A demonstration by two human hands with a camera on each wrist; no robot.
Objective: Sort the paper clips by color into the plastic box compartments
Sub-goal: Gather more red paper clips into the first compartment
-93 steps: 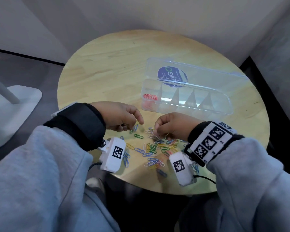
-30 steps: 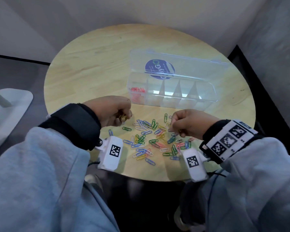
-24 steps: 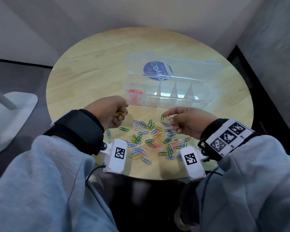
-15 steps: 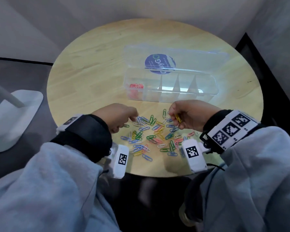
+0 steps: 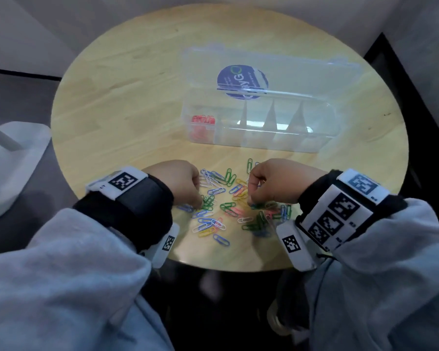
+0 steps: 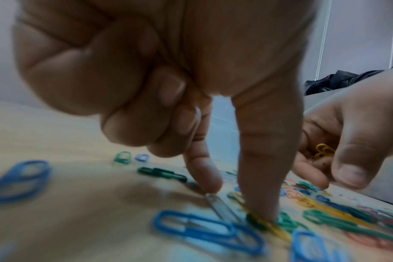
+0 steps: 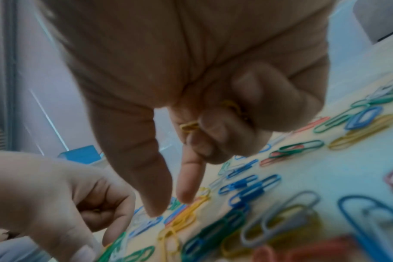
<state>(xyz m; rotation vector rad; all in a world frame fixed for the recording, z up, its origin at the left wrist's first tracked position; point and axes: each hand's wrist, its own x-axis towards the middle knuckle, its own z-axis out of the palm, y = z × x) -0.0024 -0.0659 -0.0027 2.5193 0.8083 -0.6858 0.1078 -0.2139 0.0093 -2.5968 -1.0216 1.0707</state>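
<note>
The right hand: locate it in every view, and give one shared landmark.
Head: the right hand, right of centre, above the scattered paper clips.
Left wrist: right edge, yellow clips in its curled fingers.
Right wrist: top centre, looming close.
Landmark: the paper clips on the round wooden table.

A round wooden table (image 5: 127,97) fills most of the head view. To its left, a white stand base (image 5: 13,158) with a slanted pole sits on the grey floor (image 5: 18,97). Pale walls (image 5: 69,24) rise behind the table, and a dark strip (image 5: 416,102) runs along its right side.
</note>
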